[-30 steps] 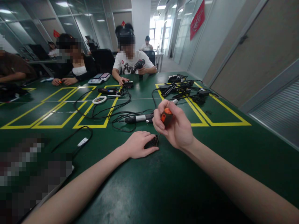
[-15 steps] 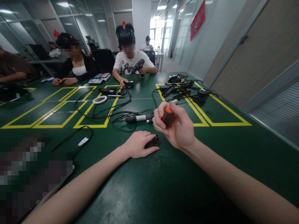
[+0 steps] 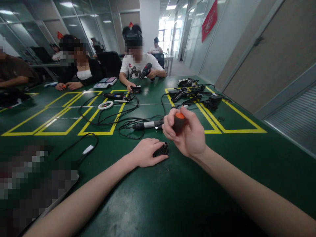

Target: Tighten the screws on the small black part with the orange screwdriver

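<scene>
My left hand (image 3: pixel 147 153) lies low on the green table, closed around a small black part with a short tube on top (image 3: pixel 164 148). Thumb and forefinger grip it from either side, and the palm hides the rest of it. My right hand (image 3: pixel 189 135) is wrapped round the dark grey and orange handle of a screwdriver (image 3: pixel 179 122). Its thin shaft slants down towards the right side of the black part; whether the tip sits in a screw I cannot tell. Just behind my hands lies a black and silver corded tool (image 3: pixel 148 125).
Cables and a white tape ring (image 3: pixel 105 105) lie left of centre on the green table (image 3: pixel 138 204). A heap of black tools and cords (image 3: pixel 192 93) is at the back right. Across the table a person (image 3: pixel 138 65) holds a drill (image 3: pixel 146 70). Blurred items fill the lower left.
The screwdriver handle has turned in my right hand and its orange patch faces another way. That hand has shifted very slightly; my left hand and the black part have stayed put.
</scene>
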Action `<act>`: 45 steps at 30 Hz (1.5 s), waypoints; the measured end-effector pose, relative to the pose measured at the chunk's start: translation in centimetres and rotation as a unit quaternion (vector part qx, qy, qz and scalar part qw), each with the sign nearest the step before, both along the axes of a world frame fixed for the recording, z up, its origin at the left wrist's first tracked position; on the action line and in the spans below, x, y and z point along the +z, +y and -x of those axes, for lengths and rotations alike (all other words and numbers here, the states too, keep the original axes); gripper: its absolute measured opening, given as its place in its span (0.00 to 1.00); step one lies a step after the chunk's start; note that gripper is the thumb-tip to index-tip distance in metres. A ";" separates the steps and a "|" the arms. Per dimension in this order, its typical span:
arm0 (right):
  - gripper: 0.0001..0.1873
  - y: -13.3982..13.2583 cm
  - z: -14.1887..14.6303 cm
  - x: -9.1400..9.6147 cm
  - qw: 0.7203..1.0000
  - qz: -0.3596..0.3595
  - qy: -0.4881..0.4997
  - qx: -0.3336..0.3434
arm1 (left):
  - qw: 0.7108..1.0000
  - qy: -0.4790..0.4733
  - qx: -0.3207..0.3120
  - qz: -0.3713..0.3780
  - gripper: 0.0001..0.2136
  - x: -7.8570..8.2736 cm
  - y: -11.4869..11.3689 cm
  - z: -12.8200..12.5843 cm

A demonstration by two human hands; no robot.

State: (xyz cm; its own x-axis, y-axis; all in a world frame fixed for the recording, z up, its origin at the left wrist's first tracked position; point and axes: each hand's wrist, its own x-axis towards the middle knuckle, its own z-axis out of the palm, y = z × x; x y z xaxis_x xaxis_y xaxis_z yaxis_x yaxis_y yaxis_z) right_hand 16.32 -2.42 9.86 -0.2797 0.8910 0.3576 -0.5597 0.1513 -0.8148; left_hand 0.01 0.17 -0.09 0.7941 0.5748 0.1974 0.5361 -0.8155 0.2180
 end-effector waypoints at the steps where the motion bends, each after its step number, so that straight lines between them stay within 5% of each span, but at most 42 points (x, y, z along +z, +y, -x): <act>1: 0.27 0.0 0.0 0.0 1.000 0.001 -0.003 0.008 | 1.000 0.002 0.001 -0.002 0.19 0.0 0.0 0.0; 9: 0.18 -0.4 0.0 0.0 0.999 -0.006 0.021 0.023 | 1.000 -0.012 -0.004 0.010 0.18 0.0 -0.1 0.0; 15: 0.25 -0.2 -0.1 0.0 0.999 -0.005 0.013 0.043 | 1.000 -0.005 0.001 0.011 0.17 0.2 -0.2 0.0; 23: 0.18 -0.4 0.0 0.1 1.000 -0.010 0.015 0.021 | 1.000 -0.003 0.000 0.010 0.19 0.2 -0.3 0.1; 28: 0.26 -0.3 0.1 0.2 1.000 0.001 -0.007 0.025 | 1.000 -0.004 -0.003 0.006 0.19 0.1 -0.2 0.1; 45: 0.20 -0.4 0.1 0.0 0.999 -0.009 0.024 0.028 | 1.000 -0.011 -0.003 0.005 0.19 0.1 -0.1 0.1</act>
State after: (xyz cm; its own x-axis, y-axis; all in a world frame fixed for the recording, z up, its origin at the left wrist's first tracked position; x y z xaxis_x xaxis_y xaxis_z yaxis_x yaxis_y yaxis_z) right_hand 16.23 -2.78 9.89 -0.3114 0.8674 0.3882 -0.6055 0.1337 -0.7845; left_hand -0.05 0.06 -0.01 0.7934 0.5715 0.2093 0.5256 -0.8168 0.2379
